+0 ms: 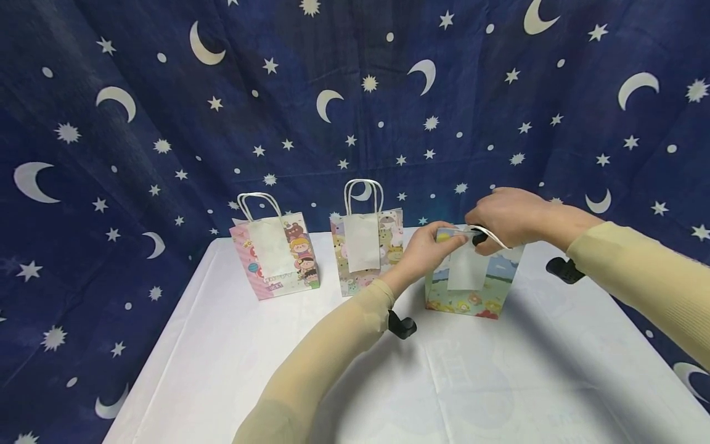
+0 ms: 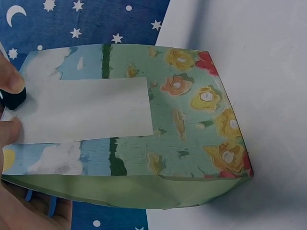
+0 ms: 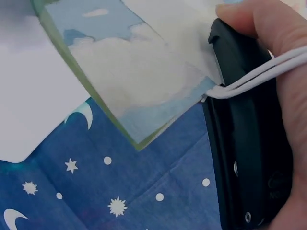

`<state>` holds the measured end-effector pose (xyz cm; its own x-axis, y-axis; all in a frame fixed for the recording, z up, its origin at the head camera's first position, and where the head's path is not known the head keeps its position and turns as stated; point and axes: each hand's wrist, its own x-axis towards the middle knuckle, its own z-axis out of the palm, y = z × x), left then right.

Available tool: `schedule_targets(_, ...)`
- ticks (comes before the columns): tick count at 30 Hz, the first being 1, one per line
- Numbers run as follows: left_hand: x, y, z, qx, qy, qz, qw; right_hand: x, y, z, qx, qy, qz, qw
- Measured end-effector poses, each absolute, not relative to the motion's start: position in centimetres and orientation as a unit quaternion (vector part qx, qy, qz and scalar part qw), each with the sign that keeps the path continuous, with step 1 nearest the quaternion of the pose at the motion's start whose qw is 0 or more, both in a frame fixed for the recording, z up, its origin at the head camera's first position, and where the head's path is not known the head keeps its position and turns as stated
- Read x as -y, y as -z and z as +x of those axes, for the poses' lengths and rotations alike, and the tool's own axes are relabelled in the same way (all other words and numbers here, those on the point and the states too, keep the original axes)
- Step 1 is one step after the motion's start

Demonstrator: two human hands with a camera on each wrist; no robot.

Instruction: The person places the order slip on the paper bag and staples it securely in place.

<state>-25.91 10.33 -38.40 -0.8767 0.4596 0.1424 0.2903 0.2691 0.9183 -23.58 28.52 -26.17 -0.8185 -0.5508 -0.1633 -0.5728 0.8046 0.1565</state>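
Note:
At the right of the table stands a paper gift bag [image 1: 506,277] printed with sky, clouds and flowers, a white paper [image 2: 96,110] on its front. My left hand [image 1: 424,250] pinches its top edge, thumb on the front. A black stapler [image 3: 254,143] is gripped in my right hand [image 1: 510,216], its jaws over the bag's top edge. The white cord handle [image 3: 259,79] crosses the stapler and runs under my right hand. Most of the stapler is hidden in the head view.
A pink cartoon gift bag [image 1: 302,246] stands at the left, and an animal-print gift bag [image 1: 391,243] in the middle, both with white handles upright. All rest on a white-covered table [image 1: 222,370]. A dark blue curtain [image 1: 310,61] with moons and stars hangs behind.

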Motion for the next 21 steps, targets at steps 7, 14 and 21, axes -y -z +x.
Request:
schedule_targets(7,-10.4,38.4,-26.0,-0.795,-0.553,0.241,0.064,-28.9,26.1,-23.7,-0.95,-0.088,-0.295,0.057)
schedule_targets(14,-10.4,38.5,-26.0,-0.795,-0.553,0.239,0.067,-28.7,25.6,-23.8,-0.96,-0.048,-0.244,0.125)
schedule_targets(21,-10.5,38.4,-25.9,-0.797,-0.552,0.235,0.07,-28.5,25.1,-24.3,-0.958,-0.037,-0.225,0.172)
